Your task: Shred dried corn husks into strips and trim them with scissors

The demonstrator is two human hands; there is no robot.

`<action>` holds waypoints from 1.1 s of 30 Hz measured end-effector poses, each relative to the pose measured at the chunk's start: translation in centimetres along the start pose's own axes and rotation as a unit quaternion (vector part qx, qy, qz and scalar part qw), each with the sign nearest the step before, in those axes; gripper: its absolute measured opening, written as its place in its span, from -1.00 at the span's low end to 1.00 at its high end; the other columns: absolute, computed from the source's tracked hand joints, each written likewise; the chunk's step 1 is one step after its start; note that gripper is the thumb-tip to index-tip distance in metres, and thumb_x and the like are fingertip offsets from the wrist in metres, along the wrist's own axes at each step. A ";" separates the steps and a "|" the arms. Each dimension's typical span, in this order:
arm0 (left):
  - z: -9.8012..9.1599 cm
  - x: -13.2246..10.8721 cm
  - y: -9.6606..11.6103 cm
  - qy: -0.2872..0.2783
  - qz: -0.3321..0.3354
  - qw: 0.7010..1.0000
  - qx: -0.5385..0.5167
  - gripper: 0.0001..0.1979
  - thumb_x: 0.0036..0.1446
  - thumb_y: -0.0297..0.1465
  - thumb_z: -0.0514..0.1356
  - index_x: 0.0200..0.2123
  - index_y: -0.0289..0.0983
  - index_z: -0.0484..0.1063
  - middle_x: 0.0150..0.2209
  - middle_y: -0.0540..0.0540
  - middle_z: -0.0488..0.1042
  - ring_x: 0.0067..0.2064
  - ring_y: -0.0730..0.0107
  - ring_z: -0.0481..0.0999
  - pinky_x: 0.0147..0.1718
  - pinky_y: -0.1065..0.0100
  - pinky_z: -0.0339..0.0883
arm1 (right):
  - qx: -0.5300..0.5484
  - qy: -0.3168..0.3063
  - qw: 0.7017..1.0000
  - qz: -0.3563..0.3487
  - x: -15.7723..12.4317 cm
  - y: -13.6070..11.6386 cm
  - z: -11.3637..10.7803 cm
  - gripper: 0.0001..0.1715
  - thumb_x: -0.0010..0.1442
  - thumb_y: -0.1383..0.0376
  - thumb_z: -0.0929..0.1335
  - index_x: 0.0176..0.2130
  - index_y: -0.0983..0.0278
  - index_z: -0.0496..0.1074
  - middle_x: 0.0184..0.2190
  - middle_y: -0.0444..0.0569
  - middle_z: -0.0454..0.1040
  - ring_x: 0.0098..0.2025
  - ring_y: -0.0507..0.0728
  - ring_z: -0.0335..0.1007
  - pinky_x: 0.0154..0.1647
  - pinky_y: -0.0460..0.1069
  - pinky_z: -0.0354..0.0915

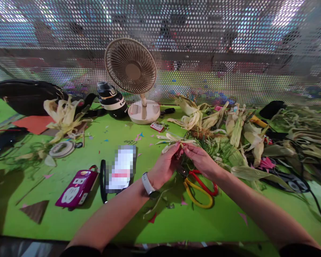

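Note:
My left hand and my right hand meet over the green table, fingertips pinched together on a small bundle of pale corn husk strips. The strips fan out to the left beyond my fingers. What exactly sits between the fingertips is partly hidden. Under my hands lie scissors with one yellow and one red handle, touched by neither hand as far as I can see. Dried corn husks and shredded green fibres are heaped just past my right hand.
A fan and a black bottle stand at the back before a perforated metal screen. Left are a phone, a purple power strip, a tape roll and a black bag. Part of another person shows at the left edge.

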State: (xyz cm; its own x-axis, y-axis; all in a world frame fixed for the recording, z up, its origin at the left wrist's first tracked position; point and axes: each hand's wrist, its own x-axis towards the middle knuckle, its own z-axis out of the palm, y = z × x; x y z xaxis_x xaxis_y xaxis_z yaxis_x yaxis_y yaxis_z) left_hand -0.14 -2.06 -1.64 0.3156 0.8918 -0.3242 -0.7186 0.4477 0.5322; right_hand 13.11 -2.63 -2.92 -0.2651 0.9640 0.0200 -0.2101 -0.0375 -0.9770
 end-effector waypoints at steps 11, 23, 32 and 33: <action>-0.2 -0.4 1.4 -0.047 0.013 0.999 0.013 -0.63 0.01 -0.18 0.23 -0.29 -0.40 0.57 -0.39 -0.15 0.57 -0.42 0.44 0.48 -0.43 0.44 0.32 | 0.132 0.001 0.990 0.054 0.4 -1.4 -0.2 -0.76 0.05 0.12 0.44 -0.42 0.26 0.48 -0.40 -0.10 0.46 -0.31 0.06 0.36 -0.11 -0.02 0.24; -0.6 0.4 1.3 -0.035 0.099 0.975 0.197 -0.78 -0.17 -0.39 0.41 -0.37 -0.28 0.58 -0.47 0.02 0.52 -0.46 0.61 0.38 -0.43 0.53 0.25 | 0.003 0.055 0.998 0.008 0.8 -1.0 -1.0 -0.68 0.03 0.08 0.43 -0.28 0.23 0.48 -0.32 -0.12 0.50 -0.19 0.10 0.36 -0.02 0.01 0.21; 0.2 -0.2 1.5 -0.034 0.195 0.952 0.235 -0.77 -0.16 -0.39 0.40 -0.35 -0.26 0.54 -0.41 0.00 0.53 -0.37 0.49 0.44 -0.31 0.44 0.31 | -0.078 0.104 0.989 -0.069 0.4 -3.1 -2.0 -0.79 0.12 0.25 0.32 -0.20 0.22 0.43 -0.36 -0.14 0.45 -0.30 0.06 0.34 -0.21 -0.03 0.27; 0.1 -0.3 1.5 -0.038 0.187 0.953 0.235 -0.77 -0.16 -0.39 0.40 -0.34 -0.26 0.54 -0.40 0.00 0.53 -0.36 0.49 0.44 -0.31 0.44 0.32 | -0.071 0.099 0.991 -0.062 0.4 -3.2 -2.0 -0.78 0.13 0.22 0.33 -0.19 0.23 0.42 -0.40 -0.14 0.43 -0.34 0.05 0.34 -0.26 -0.03 0.28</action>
State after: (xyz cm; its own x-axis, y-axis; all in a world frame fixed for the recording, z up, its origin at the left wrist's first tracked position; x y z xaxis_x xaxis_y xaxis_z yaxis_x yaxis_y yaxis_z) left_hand -1.23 -1.65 -0.64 0.1482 0.9889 0.0051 -0.4385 0.0611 0.8966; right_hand 15.59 -1.62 -0.21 -0.0531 0.9921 0.1136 -0.0904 0.1085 -0.9900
